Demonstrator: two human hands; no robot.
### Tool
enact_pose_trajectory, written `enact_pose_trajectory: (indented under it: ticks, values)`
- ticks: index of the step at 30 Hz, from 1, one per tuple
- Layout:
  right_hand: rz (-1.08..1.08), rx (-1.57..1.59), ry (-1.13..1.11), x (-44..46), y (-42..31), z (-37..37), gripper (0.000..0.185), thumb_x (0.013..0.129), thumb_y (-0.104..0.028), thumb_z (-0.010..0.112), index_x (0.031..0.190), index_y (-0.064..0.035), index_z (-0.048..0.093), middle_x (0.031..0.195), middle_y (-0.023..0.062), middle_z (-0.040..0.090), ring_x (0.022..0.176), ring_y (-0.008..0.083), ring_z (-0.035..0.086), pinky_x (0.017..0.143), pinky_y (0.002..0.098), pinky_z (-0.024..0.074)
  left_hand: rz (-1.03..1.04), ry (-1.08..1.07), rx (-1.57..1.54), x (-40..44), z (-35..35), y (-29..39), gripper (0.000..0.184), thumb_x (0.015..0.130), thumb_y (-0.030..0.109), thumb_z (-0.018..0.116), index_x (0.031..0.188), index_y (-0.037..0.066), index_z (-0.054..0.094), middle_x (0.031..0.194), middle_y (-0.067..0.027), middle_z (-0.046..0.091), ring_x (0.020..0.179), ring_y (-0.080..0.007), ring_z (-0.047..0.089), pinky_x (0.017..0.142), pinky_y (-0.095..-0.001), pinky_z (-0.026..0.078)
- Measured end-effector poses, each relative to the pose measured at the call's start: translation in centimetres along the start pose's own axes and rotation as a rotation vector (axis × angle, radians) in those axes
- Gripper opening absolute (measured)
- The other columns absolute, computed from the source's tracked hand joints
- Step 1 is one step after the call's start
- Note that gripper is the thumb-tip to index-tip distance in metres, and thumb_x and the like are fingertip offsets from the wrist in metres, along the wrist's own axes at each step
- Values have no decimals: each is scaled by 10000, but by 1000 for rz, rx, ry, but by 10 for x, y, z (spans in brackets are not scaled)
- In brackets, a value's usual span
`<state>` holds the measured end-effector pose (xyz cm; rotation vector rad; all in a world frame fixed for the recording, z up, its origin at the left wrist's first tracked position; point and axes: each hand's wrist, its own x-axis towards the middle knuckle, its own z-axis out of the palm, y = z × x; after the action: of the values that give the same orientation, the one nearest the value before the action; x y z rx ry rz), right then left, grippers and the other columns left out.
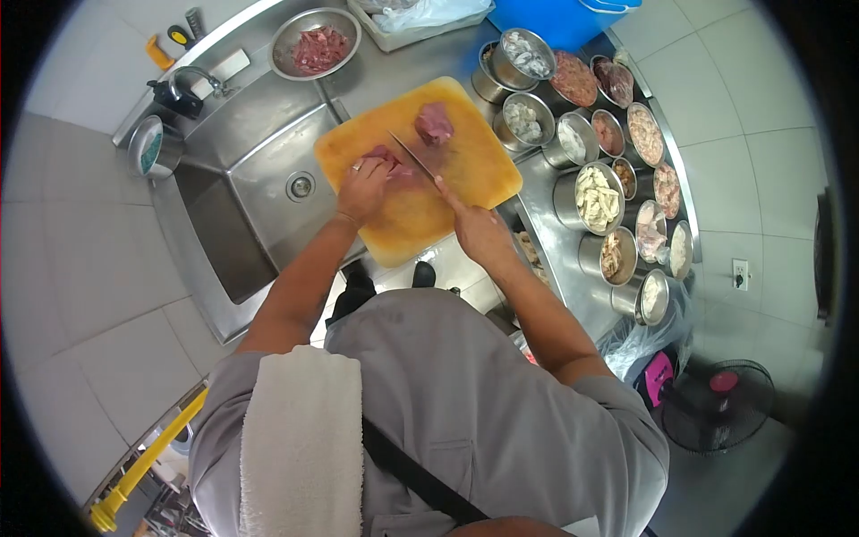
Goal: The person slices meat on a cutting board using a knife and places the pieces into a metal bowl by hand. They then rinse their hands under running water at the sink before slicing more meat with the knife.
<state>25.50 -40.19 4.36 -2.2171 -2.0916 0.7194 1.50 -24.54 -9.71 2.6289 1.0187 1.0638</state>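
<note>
A yellow-orange cutting board (403, 224) lies across the sink's edge and the steel counter. On it my left hand (362, 188) presses down on a piece of raw meat (394, 165), fingers bent over it. My right hand (481, 231) is closed round the handle of a kitchen knife (413, 157). The blade points away and to the left, close beside the meat under my left hand; whether it touches cannot be told. A second, larger chunk of raw meat (434, 123) rests farther back on the board, apart from both hands.
A steel bowl of cut meat (315, 52) stands behind the board. At left is the sink (268, 179) with its faucet (201, 79). Several steel containers of food (598, 199) crowd the right counter. A blue bin (559, 22) is at the back, a black fan (720, 407) at lower right.
</note>
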Motion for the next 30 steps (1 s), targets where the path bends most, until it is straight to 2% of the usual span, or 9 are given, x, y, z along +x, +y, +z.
enact_pose_trajectory:
  ticks: [1, 3, 6, 8, 14, 19, 26, 30]
  values:
    - [-9, -10, 2, -4, 2, 0, 872, 1038, -76, 559, 1789, -380, 235, 928, 297, 768, 850, 477, 773, 811, 594, 612, -2, -5, -4, -2, 1, -1, 338, 938, 126, 767, 1270, 62, 769, 1268, -112, 752, 1198, -326, 716, 1058, -448, 562]
    - [-16, -21, 0, -8, 0, -4, 872, 1040, -75, 558, 1789, -380, 233, 940, 293, 772, 859, 466, 777, 812, 583, 614, 3, -25, -4, -3, 2, -3, 274, 943, 170, 748, 1211, 114, 738, 1163, -56, 710, 1119, -292, 691, 971, -457, 548]
    - [-5, -100, -110, -15, -9, -13, 879, 1040, -82, 571, 1791, -380, 225, 930, 279, 772, 847, 448, 778, 808, 582, 615, 25, 36, 6, -1, 0, 2, 242, 946, 172, 735, 1182, 118, 736, 1148, -47, 705, 1076, -287, 686, 938, -457, 545]
    - [-58, -103, -33, -19, -11, -17, 908, 1005, -60, 605, 1788, -376, 269, 847, 226, 756, 823, 411, 790, 791, 546, 637, 27, 28, -3, 5, -5, 3, 250, 945, 172, 732, 1189, 117, 738, 1153, -50, 709, 1084, -285, 690, 940, -455, 547]
    - [-22, -171, -64, -23, -16, -21, 925, 1012, -63, 609, 1789, -413, 251, 864, 237, 756, 830, 420, 794, 794, 540, 642, 20, 25, 39, 9, -3, 6, 291, 940, 178, 736, 1222, 106, 742, 1223, -60, 728, 1138, -277, 696, 939, -447, 551]
    - [31, -199, -111, -12, -29, -17, 949, 994, -66, 627, 1793, -405, 243, 896, 224, 773, 835, 405, 804, 770, 528, 651, -21, -4, 47, 8, 2, 3, 300, 943, 182, 737, 1231, 100, 740, 1263, -63, 734, 1151, -283, 695, 945, -451, 550]
    - [22, -190, -124, 2, -34, -10, 959, 996, -81, 612, 1806, -381, 196, 885, 211, 785, 821, 381, 807, 748, 520, 653, -34, -31, 20, 6, 7, -4, 292, 948, 178, 739, 1231, 109, 737, 1191, -52, 740, 1124, -292, 696, 924, -465, 541]
    - [-73, -63, -22, 60, -21, 50, 977, 995, -97, 629, 1810, -380, 170, 955, 205, 808, 864, 386, 816, 789, 526, 655, -57, -44, -11, 7, 2, 1, 280, 950, 181, 737, 1224, 122, 738, 1145, -52, 735, 1118, -299, 696, 936, -475, 538]
